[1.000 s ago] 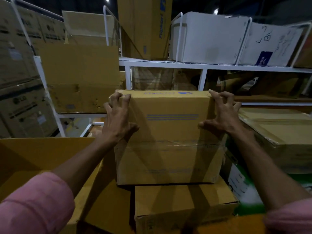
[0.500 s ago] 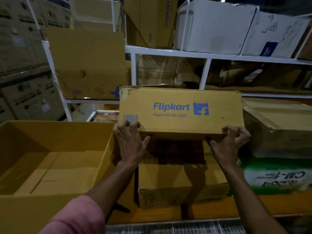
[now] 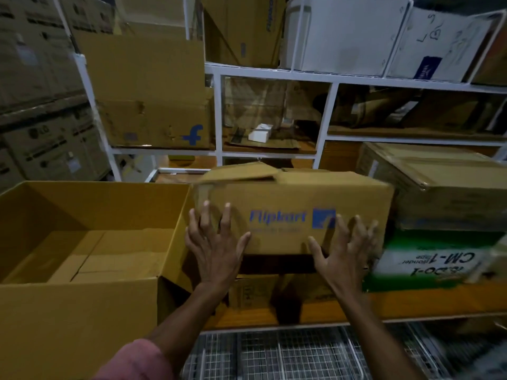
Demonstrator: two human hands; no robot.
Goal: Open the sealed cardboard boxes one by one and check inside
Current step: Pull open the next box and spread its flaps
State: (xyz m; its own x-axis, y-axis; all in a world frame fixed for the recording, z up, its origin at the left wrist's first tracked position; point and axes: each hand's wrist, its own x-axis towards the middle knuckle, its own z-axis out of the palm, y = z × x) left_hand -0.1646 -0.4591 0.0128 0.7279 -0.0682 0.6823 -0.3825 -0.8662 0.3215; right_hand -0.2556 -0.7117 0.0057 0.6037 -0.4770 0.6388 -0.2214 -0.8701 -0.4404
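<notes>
A: Since half a second ago the brown rectangular cardboard box printed "Flipkart" in blue (image 3: 290, 215) sits lower in view, and both hands have gone from gripping its lower corners to lying flat on its front face. One top flap is now raised at the left.

B: Hand state?

A: Left hand (image 3: 216, 242): fingers spread and straight, palm against the left part of the front face, nothing grasped. Right hand (image 3: 345, 248): same, fingers spread on the right part of the face, beside the blue logo. Both released, pressing only.

B: Box position?

A: It rests on top of a smaller brown cardboard box (image 3: 255, 292), which stands on an orange-brown shelf board (image 3: 411, 300). To its left, touching or just beside, is a large open yellow cardboard box (image 3: 82, 311) with folded flaps visible at its bottom. To its right, a taped brown carton (image 3: 439, 182) lies on a green-and-white carton marked "CM-1" (image 3: 428, 259).

B: Background?

A: White metal shelving (image 3: 274, 72) holding more cartons; wire mesh (image 3: 274, 352) below. Pink sleeve (image 3: 137, 363) on the left arm. Image is motion-blurred.
</notes>
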